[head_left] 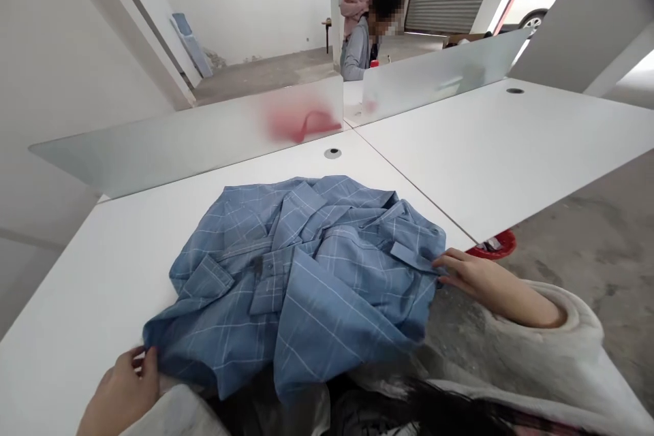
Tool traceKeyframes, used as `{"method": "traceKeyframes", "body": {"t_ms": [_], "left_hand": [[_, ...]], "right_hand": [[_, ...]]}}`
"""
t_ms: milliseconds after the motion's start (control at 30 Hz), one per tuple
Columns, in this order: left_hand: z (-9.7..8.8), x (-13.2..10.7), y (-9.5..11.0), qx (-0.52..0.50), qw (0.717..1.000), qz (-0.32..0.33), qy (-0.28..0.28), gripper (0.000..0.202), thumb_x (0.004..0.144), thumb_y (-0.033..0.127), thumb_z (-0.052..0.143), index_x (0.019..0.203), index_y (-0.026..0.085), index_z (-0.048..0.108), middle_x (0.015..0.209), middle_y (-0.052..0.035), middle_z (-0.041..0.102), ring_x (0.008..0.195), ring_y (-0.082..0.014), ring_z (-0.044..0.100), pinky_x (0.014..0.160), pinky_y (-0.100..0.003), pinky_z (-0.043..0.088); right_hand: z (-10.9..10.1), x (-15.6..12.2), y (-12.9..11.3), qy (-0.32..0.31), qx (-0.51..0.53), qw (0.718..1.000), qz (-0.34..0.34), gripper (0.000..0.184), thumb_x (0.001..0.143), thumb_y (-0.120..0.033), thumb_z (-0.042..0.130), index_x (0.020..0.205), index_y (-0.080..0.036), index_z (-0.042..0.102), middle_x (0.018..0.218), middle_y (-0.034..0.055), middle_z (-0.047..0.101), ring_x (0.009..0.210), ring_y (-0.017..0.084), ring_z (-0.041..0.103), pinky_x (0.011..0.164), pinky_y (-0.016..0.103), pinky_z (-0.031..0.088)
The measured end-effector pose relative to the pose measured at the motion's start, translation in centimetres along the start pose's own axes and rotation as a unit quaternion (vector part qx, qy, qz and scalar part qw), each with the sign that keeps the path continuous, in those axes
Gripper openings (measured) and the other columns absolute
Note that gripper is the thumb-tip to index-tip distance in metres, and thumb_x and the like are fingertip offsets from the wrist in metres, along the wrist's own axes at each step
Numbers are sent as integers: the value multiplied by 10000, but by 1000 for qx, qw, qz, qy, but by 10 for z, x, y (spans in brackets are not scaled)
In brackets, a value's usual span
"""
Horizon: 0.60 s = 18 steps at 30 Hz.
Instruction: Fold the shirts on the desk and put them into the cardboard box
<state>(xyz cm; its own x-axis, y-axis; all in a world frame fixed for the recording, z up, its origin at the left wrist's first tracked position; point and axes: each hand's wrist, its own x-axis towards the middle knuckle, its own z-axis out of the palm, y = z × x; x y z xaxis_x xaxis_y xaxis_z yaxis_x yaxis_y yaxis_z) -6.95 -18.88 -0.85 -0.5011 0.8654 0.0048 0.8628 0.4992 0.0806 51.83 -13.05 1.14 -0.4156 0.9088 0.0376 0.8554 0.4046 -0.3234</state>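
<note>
A crumpled blue checked button-up shirt lies in a loose heap on a white desk, its collar and sleeves folded over one another. My left hand pinches the shirt's lower left edge at the desk's near side. My right hand grips the shirt's right edge with its fingertips, close to a folded cuff or flap. A fuzzy pale sleeve covers each of my arms. Dark hair hangs across the bottom of the view.
A frosted glass divider stands along the desk's far edge, near a round cable grommet. A second white desk adjoins on the right, with a red-rimmed container on the concrete floor below. Two people stand beyond the divider.
</note>
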Motion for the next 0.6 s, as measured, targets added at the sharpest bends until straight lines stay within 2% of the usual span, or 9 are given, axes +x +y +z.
{"method": "traceKeyframes", "body": {"t_ms": [100,167,233,333,400,533,600], "left_hand": [[-5,3,33,-29,994,89,55,481,856,525,237,978,181,549,984,-140,665,958,-314,637,861,-471,506],[1,7,60,-75,978,187,47,516,845,543,270,1081,191,564,1107,-112,649,1068,-283,599,959,-444,457],[18,14,81,-95,962,254,9,540,833,521,320,1182,181,553,1243,-113,597,1189,-279,526,1019,-452,401],[50,22,91,-54,967,250,-14,553,858,437,330,1309,159,492,1405,-139,457,1318,-318,383,1037,-537,339],[65,23,89,-32,972,233,-11,550,885,400,319,1368,163,437,1455,-136,389,1353,-325,322,1041,-557,315],[70,18,83,-8,976,215,-18,551,911,390,312,1418,184,372,1496,-116,317,1381,-323,260,1059,-568,276],[66,16,84,2,978,207,-30,552,922,393,295,1434,190,344,1510,-106,288,1391,-317,238,1064,-571,265]], "right_hand": [[6,-18,9,-38,60,991,112,439,905,-538,355,694,-224,578,669,62,634,603,190,620,566,293,467],[14,-26,9,-86,106,970,200,547,892,-617,292,596,-223,531,571,61,607,537,202,602,530,309,456],[28,-29,7,-113,161,954,228,587,867,-670,266,631,-224,564,616,71,638,572,227,624,552,336,476],[54,-25,0,-65,231,958,154,584,806,-728,325,787,-226,622,808,86,678,843,285,643,746,380,492],[68,-19,-4,-28,274,952,135,565,793,-724,365,816,-218,614,848,80,670,909,284,613,807,376,470],[74,-2,-11,32,370,915,157,477,792,-663,461,685,-203,531,663,14,564,688,185,536,669,299,453],[68,9,-16,92,421,887,167,447,775,-625,525,632,-204,480,589,-24,461,601,138,454,592,260,415]]}}
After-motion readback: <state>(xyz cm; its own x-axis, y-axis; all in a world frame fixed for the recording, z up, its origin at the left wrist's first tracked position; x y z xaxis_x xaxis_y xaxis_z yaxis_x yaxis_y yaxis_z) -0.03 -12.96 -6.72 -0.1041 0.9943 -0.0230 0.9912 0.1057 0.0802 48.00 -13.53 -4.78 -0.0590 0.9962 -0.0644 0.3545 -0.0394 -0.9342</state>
